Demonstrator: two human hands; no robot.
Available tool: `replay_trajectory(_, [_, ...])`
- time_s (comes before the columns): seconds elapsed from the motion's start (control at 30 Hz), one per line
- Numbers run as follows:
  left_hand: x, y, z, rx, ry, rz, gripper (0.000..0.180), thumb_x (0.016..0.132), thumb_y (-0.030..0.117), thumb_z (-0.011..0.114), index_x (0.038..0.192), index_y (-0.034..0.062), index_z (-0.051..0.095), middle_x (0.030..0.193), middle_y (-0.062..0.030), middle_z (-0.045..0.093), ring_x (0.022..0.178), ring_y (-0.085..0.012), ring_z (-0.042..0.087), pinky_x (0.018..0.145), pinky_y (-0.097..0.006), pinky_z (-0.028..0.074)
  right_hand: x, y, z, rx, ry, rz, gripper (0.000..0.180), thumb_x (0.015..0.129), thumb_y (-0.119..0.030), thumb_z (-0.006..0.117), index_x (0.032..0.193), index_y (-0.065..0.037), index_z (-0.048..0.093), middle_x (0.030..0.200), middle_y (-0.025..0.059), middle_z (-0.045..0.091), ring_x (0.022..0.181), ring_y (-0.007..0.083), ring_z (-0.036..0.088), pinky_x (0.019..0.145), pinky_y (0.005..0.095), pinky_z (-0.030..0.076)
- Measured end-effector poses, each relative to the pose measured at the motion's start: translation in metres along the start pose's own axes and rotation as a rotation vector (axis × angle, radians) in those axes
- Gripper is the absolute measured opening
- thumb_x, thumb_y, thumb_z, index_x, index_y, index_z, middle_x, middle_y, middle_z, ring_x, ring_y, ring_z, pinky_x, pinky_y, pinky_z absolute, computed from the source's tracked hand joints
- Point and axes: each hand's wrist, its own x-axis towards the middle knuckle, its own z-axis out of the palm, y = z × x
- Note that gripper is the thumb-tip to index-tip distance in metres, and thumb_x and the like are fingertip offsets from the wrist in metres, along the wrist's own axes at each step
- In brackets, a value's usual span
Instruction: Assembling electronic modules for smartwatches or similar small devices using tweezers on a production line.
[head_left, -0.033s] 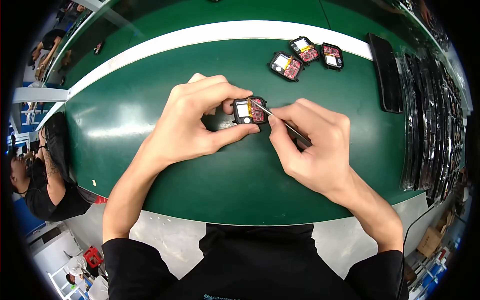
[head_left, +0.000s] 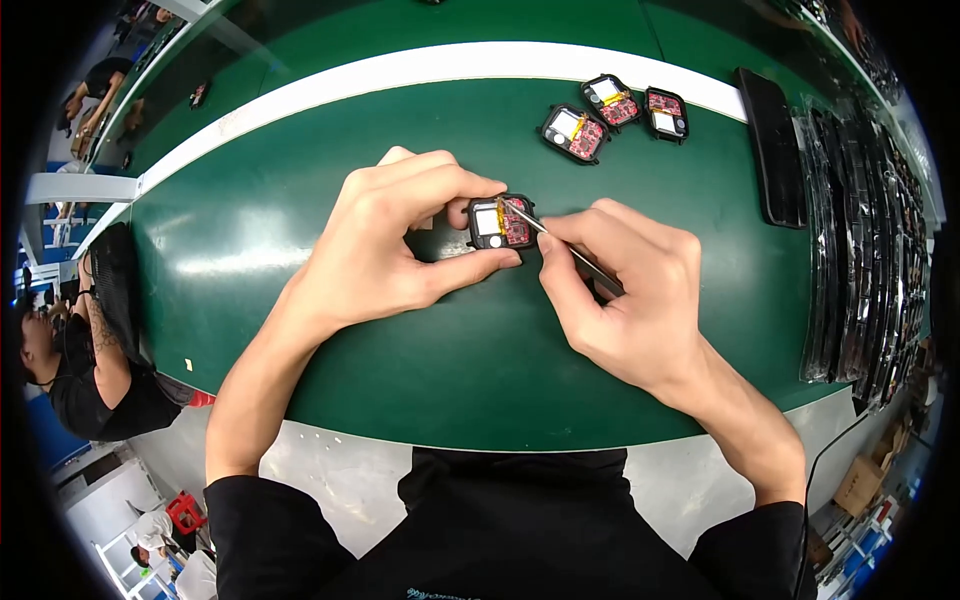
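An open smartwatch case (head_left: 502,221) sits over the middle of the green worktop (head_left: 430,385), its inside facing up: a white block on the left, a red circuit board on the right, a yellow strip between them and a small round silver part at the near left. The left hand (head_left: 385,232) grips it by the edges, with a forefinger at the far side and the thumb at the near side. The right hand (head_left: 640,300) pinches a slim pointed metal tool (head_left: 572,252) between thumb and fingers; its tip is at the far part of the board, close to the yellow strip, though whether it touches cannot be told.

Farther off and to the right lie three similar open cases: the left one (head_left: 574,134), the middle one (head_left: 610,102) just beyond it, and the right one (head_left: 665,114) just beside that. A white bar (head_left: 390,76) runs along the far side. At the far right rests a long black object (head_left: 770,145), next to stacked black trays (head_left: 850,240) in clear plastic. A co-worker in black (head_left: 95,385) is at the left.
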Motion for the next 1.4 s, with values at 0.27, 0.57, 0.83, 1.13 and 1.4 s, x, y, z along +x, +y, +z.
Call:
replay_trajectory(0.27, [0.005, 0.002, -0.004, 0.006, -0.029, -0.027, 0.052, 0.069, 0.014, 0.102, 0.117, 0.0062, 0.082, 0.076, 0.0003, 0.058, 0.067, -0.0129, 0.044, 0.066, -0.032, 0.035, 0.01, 0.006, -0.013, 0.128, 0.086, 0.117, 0.004, 0.092, 0.003, 0.079, 0.096, 0.002, 0.079, 0.069, 0.0044, 0.066, 0.054, 0.007, 0.055, 0.049, 0.0269, 0.038])
replay_trajectory(0.57, [0.007, 0.003, -0.006, -0.007, -0.015, -0.028, 0.05, 0.07, 0.013, 0.1, 0.115, 0.0067, 0.081, 0.079, -0.0008, 0.061, 0.067, -0.0132, 0.049, 0.069, -0.031, 0.037, 0.02, 0.017, -0.029, 0.15, 0.197, 0.073, 0.005, 0.094, 0.003, 0.08, 0.099, 0.004, 0.08, 0.069, 0.0018, 0.064, 0.057, 0.0033, 0.049, 0.05, 0.0245, 0.034])
replay_trajectory(0.83, [0.031, -0.021, -0.016, 0.032, 0.106, -0.11, 0.047, 0.082, 0.015, 0.093, 0.125, 0.0037, 0.077, 0.111, -0.0075, 0.073, 0.1, -0.0216, 0.065, 0.092, -0.036, 0.053, 0.026, 0.018, -0.046, 0.185, 0.303, 0.074, 0.008, 0.097, 0.003, 0.079, 0.104, 0.004, 0.082, 0.075, -0.0005, 0.067, 0.061, -0.0001, 0.046, 0.053, 0.0225, 0.033])
replay_trajectory(1.13, [0.1, 0.018, 0.058, 0.069, -0.05, 0.005, 0.105, 0.093, 0.049, 0.087, 0.167, -0.0056, 0.037, 0.172, -0.0288, 0.041, 0.164, -0.0435, 0.037, 0.133, -0.05, 0.037, 0.031, 0.021, -0.058, 0.223, 0.457, 0.013, 0.011, 0.098, 0.003, 0.079, 0.109, 0.005, 0.082, 0.077, -0.0001, 0.067, 0.062, 0.0007, 0.047, 0.054, 0.0226, 0.034])
replay_trajectory(1.4, [0.154, -0.016, 0.051, -0.236, 0.091, 0.101, 0.078, 0.092, 0.017, 0.085, 0.162, 0.0056, 0.052, 0.17, -0.02, 0.049, 0.16, -0.0369, 0.045, 0.13, -0.047, 0.038, 0.035, 0.029, -0.069, 0.25, 0.582, -0.053, 0.012, 0.1, 0.001, 0.079, 0.111, 0.004, 0.083, 0.076, -0.0006, 0.066, 0.06, 0.0007, 0.046, 0.053, 0.0234, 0.032])
